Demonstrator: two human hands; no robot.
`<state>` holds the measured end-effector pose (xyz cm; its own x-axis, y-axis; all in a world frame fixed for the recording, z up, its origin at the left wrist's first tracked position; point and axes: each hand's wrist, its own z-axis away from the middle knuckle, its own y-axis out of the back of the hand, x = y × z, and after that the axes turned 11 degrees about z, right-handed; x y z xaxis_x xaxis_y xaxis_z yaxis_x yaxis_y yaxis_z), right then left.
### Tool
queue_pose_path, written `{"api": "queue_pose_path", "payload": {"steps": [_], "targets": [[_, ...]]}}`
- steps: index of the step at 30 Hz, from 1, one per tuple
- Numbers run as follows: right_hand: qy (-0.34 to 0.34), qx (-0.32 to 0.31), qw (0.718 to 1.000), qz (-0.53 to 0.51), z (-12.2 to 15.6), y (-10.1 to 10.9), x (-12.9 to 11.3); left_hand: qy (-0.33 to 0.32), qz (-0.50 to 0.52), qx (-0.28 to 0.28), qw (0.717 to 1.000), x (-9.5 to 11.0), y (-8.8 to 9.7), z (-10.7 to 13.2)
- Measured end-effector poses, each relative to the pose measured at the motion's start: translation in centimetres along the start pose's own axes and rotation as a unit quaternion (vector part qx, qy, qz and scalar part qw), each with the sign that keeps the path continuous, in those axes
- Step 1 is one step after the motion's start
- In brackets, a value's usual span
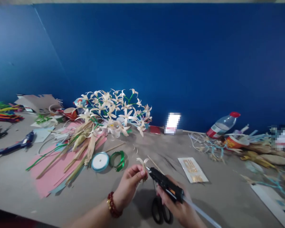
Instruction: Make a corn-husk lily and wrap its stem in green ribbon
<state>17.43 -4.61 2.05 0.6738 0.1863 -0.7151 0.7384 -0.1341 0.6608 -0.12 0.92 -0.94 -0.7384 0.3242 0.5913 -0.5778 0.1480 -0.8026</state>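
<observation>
Between the fingertips of my left hand (130, 183) is a small cream-white flower (142, 162), its petals spreading upward. My right hand (173, 202) grips a black hot glue gun (167, 185); a clear glue stick (201, 212) sticks out of its back end. The gun's metal nozzle points left, close to the base of the flower; whether it touches I cannot tell. Black-handled scissors (160, 210) lie on the table below the gun, partly hidden by my right hand. A cluster of similar white flowers on green stems (118, 107) stands at the back.
A blue-rimmed ribbon spool (100, 161) and a green ribbon roll (117, 160) lie left of my hands, near dried husks (82, 142) on pink paper (41, 172). Another glue gun (16, 145) is far left. To the right are a white packet (192, 170) and a plastic bottle (222, 125).
</observation>
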Motion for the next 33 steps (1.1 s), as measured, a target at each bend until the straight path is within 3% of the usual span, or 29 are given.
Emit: {"api": "queue_pose_path", "payload": {"steps": [6, 33], "targets": [[0.065, -0.03, 0.997, 0.035, -0.1, 0.3, 0.9, 0.0, -0.012, 0.007, 1.0, 0.1, -0.4, 0.3], [0.111, -0.018, 0.99, 0.083, 0.0, 0.2, 1.1, 0.009, -0.017, 0.014, 1.0, 0.2, -0.5, 0.4]]}}
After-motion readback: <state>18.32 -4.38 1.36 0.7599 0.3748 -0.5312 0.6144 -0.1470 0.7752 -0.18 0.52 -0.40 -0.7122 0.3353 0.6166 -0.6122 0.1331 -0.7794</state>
